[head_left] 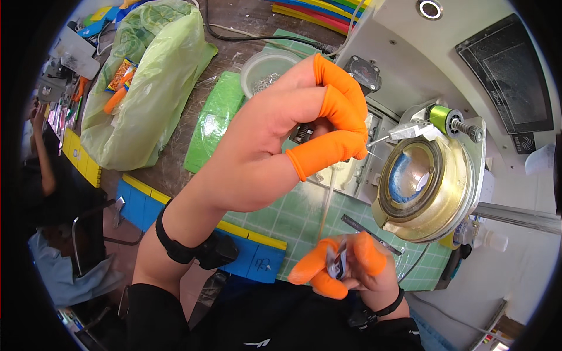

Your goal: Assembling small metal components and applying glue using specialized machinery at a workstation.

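Note:
My left hand, with orange finger covers on its fingertips, reaches up in front of the machine. Its fingers are pinched together beside a thin metal tip on the machine's arm; what they hold, if anything, is hidden. To their right is a round gold-coloured wheel with a blue-lined opening. Lower down, near my body, my right hand also wears orange finger covers. Its fingers are closed around a small clear plastic packet with something dark and white in it. A thin stick stands between the two hands.
A green tiled mat covers the bench, edged by a blue and yellow strip. Behind my left arm are a bowl of small metal pieces, a green packet and a pale green plastic bag. Another person's arm shows far left.

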Demonstrator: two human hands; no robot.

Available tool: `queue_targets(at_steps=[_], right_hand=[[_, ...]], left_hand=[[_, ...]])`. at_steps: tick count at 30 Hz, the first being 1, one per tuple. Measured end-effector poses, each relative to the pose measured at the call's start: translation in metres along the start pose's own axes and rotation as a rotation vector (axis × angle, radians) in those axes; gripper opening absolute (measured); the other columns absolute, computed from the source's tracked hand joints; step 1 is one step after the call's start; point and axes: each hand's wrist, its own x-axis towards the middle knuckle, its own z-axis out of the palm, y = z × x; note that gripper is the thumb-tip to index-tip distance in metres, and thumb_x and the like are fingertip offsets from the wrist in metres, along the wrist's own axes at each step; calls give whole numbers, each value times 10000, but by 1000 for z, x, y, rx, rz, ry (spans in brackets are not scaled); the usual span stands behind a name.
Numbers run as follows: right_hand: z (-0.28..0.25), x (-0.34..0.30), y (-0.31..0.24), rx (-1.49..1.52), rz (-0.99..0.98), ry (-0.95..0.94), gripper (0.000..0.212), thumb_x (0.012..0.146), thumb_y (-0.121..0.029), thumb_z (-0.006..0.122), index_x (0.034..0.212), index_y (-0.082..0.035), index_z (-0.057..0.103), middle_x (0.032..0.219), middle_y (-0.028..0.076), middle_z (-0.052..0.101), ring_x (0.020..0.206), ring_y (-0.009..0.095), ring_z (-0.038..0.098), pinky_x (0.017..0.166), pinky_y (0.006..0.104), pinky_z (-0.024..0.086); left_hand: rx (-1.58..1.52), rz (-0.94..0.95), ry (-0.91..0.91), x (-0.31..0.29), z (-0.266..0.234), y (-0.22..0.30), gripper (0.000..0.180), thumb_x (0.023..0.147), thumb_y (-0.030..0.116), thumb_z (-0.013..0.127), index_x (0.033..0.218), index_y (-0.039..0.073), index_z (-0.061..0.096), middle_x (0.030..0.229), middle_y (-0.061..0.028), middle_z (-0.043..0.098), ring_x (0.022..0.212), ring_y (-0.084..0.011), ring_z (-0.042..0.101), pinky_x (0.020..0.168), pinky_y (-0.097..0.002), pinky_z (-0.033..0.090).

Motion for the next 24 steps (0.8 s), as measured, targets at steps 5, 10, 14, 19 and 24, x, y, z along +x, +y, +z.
queue_targets(at_steps=[5, 10, 14, 19, 24], right_hand=[[8, 26, 8, 266, -161, -259, 614, 1063, -543, 436, 1229, 45, 492, 899, 123, 578, 582, 102, 382, 487, 216, 302], [3, 31, 1, 562, -163, -352, 432, 1058, -561, 428, 1156, -142, 460, 797, 35, 486, 542, 80, 420, 427, 209, 326], [8, 38, 5, 555, -298, -223, 380, 1085, -535, 367, 1123, -162, 431, 739, 28, 472, 454, 65, 353, 367, 197, 272], [12, 40, 7, 619, -323, -207, 399, 1099, -519, 330, 1202, -157, 463, 780, 12, 479, 474, 56, 335, 373, 192, 228], [6, 43, 7, 535, -349, -254, 381, 1102, -519, 333, 1212, -176, 456, 897, 16, 517, 444, 34, 324, 341, 175, 209]], left_hand=[[-39, -6, 29, -1, 2, -3, 29, 877, 37, 692, 897, 17, 700, 1078, -100, 553, 1004, -197, 526, 875, -312, 428], [-9, 22, 26, -1, 0, -4, 34, 876, 34, 696, 901, 12, 701, 1079, -102, 557, 988, -189, 538, 850, -300, 438], [-2, 49, 30, 0, -1, -11, 44, 874, 28, 695, 912, 8, 705, 1080, -104, 560, 992, -190, 538, 854, -304, 439], [-58, 15, 60, -4, 2, -9, 66, 878, 22, 695, 937, -6, 707, 1113, -109, 556, 994, -182, 550, 840, -290, 456], [-48, 28, 52, -4, 1, -11, 71, 881, 25, 701, 942, -12, 704, 1122, -112, 552, 988, -179, 557, 838, -285, 462]])
